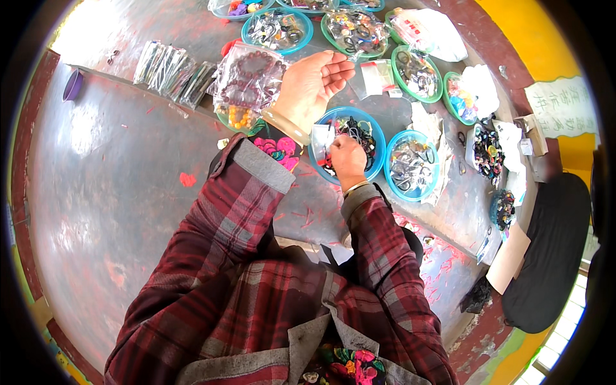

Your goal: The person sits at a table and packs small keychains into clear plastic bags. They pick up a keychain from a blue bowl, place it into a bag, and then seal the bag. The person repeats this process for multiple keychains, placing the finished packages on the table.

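My left hand (316,80) reaches over the table, palm partly showing. Its fingers are loosely bent, with nothing clearly in them, and the tips come near the edge of a green basket (356,33) of bagged small items. Lower down, my right hand (348,157) is closed inside a blue basket (380,131) filled with black cord-like bands and small coloured bits. What its fingers grip is hidden. A clear packet (321,141) stands at that basket's left side. Bags of dark red beaded bracelets (247,80) lie beside my left wrist.
Another blue basket (437,168) of bagged hair ties stands to the right. More baskets line the far side, including a green basket (417,74). A row of flat packets (168,69) lies far left, near a purple cup (72,85). A black padded seat (552,253) is at right.
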The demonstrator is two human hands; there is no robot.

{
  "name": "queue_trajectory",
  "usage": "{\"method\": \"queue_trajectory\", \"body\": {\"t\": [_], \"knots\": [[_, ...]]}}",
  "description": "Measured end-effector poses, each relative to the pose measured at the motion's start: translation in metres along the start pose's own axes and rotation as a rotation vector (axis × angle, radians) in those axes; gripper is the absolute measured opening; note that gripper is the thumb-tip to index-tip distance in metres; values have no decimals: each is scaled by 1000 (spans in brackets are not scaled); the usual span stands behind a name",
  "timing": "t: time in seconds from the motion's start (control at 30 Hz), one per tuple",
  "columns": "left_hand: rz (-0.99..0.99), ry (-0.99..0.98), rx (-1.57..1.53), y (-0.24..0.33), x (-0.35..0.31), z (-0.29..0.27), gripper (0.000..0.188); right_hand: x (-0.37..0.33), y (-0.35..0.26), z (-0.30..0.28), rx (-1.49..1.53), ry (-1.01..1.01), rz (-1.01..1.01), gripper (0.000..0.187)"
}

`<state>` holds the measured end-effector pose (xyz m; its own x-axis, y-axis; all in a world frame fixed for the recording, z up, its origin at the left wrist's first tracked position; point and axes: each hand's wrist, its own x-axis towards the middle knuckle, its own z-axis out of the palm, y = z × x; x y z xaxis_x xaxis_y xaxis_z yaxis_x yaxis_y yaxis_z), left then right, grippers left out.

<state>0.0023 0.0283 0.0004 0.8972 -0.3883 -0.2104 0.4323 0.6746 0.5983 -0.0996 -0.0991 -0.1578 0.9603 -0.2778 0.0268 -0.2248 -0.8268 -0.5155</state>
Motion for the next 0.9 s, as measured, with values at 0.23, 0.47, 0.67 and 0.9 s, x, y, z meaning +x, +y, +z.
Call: {"method": "queue_trajectory", "body": {"t": [0.23,0.47,0.67,0.9], "knots": [[0,12,12,0,-1,-2,25,-17,-7,21,-176,-348,-109,21],[-15,39,25,1,-2,3,24,-12,5,29,-227,-421,-178,26],[-20,17,16,-1,0,2,24,-10,3,22,-112,-369,51,20],[-29,32,19,-1,-1,4,25,-11,-10,3,35,-389,144,25]]}}
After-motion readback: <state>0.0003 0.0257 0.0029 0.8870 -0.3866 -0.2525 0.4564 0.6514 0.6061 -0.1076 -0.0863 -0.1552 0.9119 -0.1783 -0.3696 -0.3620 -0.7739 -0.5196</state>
